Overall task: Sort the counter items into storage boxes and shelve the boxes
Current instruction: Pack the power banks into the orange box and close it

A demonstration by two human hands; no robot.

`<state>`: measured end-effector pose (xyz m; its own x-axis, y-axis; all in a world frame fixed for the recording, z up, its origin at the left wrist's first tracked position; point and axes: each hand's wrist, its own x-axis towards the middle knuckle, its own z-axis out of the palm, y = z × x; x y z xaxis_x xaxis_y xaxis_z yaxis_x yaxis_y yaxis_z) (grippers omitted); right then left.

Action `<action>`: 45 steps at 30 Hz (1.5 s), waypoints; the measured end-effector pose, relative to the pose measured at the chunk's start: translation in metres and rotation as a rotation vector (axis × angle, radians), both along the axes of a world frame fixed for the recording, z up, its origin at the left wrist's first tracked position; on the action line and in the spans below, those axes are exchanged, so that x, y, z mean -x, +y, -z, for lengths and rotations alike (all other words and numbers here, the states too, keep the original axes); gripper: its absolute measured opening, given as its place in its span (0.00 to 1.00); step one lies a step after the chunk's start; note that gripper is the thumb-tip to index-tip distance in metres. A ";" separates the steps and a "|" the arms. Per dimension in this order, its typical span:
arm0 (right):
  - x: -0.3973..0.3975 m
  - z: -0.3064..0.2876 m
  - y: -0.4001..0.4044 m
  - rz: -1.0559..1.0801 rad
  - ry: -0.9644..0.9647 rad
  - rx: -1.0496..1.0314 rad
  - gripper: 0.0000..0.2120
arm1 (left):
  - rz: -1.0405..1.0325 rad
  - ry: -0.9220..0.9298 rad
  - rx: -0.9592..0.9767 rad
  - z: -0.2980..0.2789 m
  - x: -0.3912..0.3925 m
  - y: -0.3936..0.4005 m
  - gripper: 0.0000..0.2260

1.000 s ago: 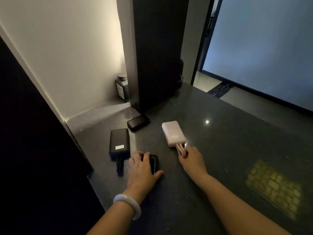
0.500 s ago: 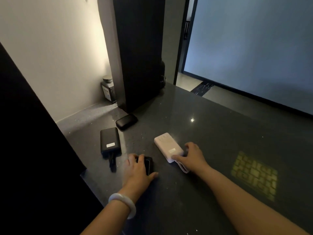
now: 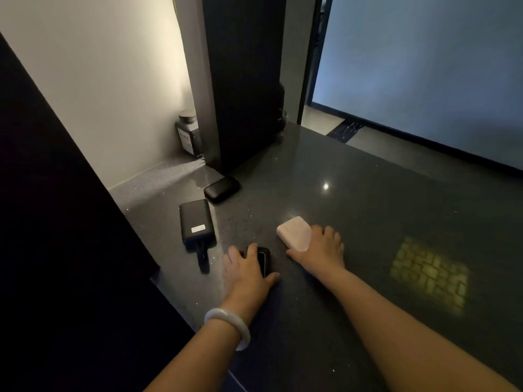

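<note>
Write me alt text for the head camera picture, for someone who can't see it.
On a dark speckled counter, a person's right hand grips a pale pink power bank while the left hand, with a white bangle on its wrist, covers a small black device. A black power bank and a black case lie beyond.

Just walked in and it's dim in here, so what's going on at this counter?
A person is gathering small devices off the dark counter. Their left hand covers a small black device, and their right hand grips a white power bank. A black power bank and a black case lie untouched farther back. No storage boxes are in view.
</note>
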<state>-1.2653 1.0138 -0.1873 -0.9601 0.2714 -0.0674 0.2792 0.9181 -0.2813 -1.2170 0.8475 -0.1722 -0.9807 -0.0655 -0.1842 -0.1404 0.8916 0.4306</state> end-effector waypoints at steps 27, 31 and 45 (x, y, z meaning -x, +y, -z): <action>-0.430 -0.119 0.222 0.759 0.152 0.035 0.40 | 1.071 0.016 -0.227 -0.079 -0.215 0.263 0.32; -0.534 -0.146 0.234 0.930 0.165 0.002 0.40 | 1.300 0.026 -0.293 -0.100 -0.303 0.307 0.33; -0.807 -0.156 0.158 1.548 0.189 0.077 0.44 | 1.961 -0.020 -0.442 -0.117 -0.535 0.359 0.30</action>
